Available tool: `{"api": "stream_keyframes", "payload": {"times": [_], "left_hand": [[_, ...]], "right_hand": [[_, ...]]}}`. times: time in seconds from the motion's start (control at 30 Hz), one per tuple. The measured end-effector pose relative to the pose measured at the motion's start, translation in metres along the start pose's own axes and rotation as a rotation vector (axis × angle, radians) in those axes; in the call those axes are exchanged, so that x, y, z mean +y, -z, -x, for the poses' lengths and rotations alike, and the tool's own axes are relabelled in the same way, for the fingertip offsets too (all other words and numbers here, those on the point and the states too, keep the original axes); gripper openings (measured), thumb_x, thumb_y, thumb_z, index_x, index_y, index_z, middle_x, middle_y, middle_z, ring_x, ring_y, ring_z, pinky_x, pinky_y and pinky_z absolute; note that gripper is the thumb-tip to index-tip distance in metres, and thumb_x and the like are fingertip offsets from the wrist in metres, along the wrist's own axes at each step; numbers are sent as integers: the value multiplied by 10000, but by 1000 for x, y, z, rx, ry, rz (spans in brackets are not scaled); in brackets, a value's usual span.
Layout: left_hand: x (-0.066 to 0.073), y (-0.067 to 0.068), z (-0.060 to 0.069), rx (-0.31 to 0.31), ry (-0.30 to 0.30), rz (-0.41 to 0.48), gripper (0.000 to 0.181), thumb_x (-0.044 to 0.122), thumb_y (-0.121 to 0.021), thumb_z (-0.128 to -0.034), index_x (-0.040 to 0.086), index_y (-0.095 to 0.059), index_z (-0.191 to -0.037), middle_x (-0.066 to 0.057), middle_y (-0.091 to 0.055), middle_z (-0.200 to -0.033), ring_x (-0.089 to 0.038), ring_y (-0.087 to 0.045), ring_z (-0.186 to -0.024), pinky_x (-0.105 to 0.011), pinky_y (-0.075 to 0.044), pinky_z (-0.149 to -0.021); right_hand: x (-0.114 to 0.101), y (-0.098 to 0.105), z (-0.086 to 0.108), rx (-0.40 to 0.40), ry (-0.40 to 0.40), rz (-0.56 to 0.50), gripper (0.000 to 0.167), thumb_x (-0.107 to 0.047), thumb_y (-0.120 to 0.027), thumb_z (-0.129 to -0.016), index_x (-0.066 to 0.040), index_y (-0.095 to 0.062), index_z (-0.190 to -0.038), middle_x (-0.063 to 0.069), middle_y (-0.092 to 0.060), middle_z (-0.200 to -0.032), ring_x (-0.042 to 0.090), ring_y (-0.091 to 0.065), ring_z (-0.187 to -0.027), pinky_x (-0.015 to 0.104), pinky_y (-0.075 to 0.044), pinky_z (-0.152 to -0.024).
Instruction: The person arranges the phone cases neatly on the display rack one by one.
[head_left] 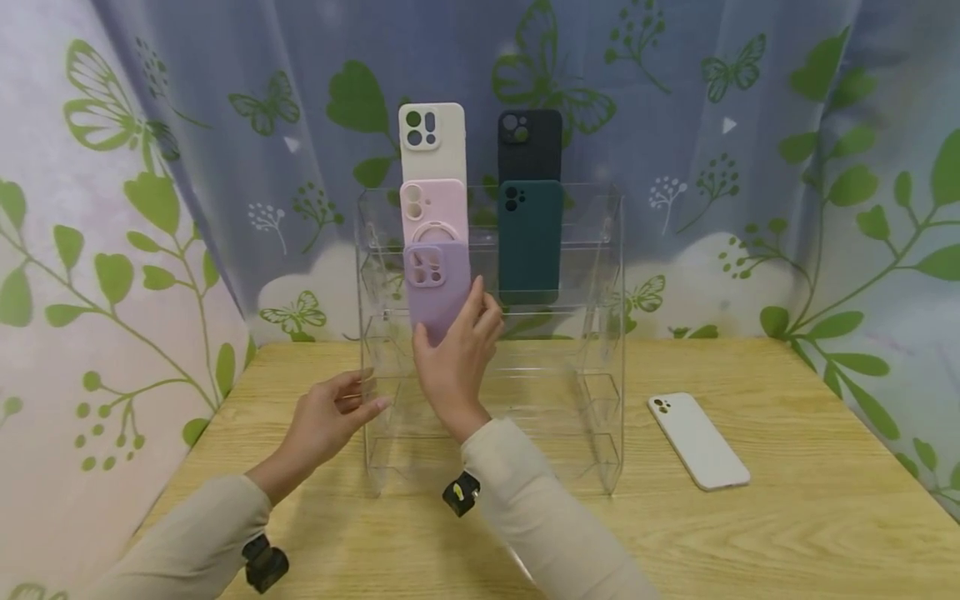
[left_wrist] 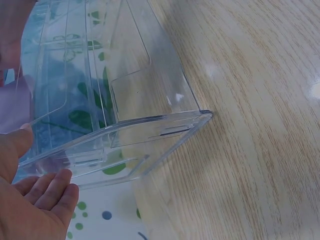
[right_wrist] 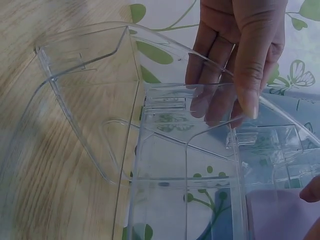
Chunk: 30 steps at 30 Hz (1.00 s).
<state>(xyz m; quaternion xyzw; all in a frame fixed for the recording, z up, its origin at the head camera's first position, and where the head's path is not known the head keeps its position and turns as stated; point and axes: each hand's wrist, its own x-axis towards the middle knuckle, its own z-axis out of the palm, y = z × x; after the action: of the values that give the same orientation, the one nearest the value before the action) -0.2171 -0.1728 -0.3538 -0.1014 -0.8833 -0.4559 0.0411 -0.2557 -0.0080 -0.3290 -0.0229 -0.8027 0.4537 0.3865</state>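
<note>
My right hand (head_left: 461,362) grips a purple phone case (head_left: 438,304) by its sides, thumb on the left and fingers on the right. The case stands upright at a middle tier of a clear acrylic display rack (head_left: 618,400). Whether its lower edge rests on the tier is hidden by the hand. At the rack's left side panel, my left hand (head_left: 322,417) pinches the edge, thumb inside and fingers outside, as the left wrist view also shows. Just behind the purple case stands a pink case (head_left: 452,204), with a cream case (head_left: 452,162) higher up behind it.
In the rack's right column, a teal case (head_left: 532,250) stands in front of a black case (head_left: 543,158). A white case (head_left: 701,442) lies on the wooden table (head_left: 750,533), right of the rack. A patterned curtain (head_left: 675,50) hangs behind.
</note>
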Motion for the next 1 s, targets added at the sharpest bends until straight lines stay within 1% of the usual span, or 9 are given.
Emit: {"api": "stream_keyframes", "payload": {"times": [0.13,0.3,0.47,0.63,0.87,1.0], "left_hand": [[1,0,1,-12,-3,10,594,274,-692,-898,-13,-491,-1378,-250,-568,-1289,-370,-604,-1124,-392,-556,-875],[1,0,2,-12,-6,10,596,272,-692,-899,-23,-489,-1376,-259,-567,-1285,-375,-602,-1125,-395,-554,-878],[0,0,0,-6,-4,10,578,244,-698,-896,-23,-498,-1368,-262,-569,-1279,-380,-602,-1122,-401,-550,-883],[0,-1,-1,-9,-6,9,575,247,-700,-895,-25,-506,-1362,-269,-574,-1269,-383,-603,-1118,-405,-552,-880],[0,-1,1,-4,1,2,592,275,-700,-892,-15,-502,-1369,-269,-569,-1276,-382,-600,-1125,-403,-551,-882],[1,0,2,-3,6,-14,602,299,-695,-894,-6,-500,-1375,-267,-566,-1282,-381,-599,-1128,-402,-552,-881]], "right_hand": [[1,3,2,-13,-7,33,928,-226,-787,-781,-27,-239,-1504,173,-344,-1357,319,-340,-1243,513,-415,-933],[2,8,6,-53,1,58,937,-233,-789,-785,-22,-231,-1508,186,-329,-1381,334,-326,-1267,518,-385,-1000],[3,12,8,-97,30,58,925,-216,-790,-788,-2,-240,-1500,209,-316,-1388,353,-327,-1274,501,-370,-1049],[4,14,9,-106,36,52,928,-198,-798,-778,12,-247,-1494,211,-312,-1386,354,-323,-1274,484,-369,-1053],[5,19,10,-135,39,-4,928,-194,-793,-778,0,-242,-1499,202,-309,-1391,350,-308,-1291,489,-356,-1065],[5,26,11,-174,45,-84,909,-167,-787,-775,-6,-255,-1493,208,-320,-1396,350,-300,-1299,497,-359,-1057]]}}
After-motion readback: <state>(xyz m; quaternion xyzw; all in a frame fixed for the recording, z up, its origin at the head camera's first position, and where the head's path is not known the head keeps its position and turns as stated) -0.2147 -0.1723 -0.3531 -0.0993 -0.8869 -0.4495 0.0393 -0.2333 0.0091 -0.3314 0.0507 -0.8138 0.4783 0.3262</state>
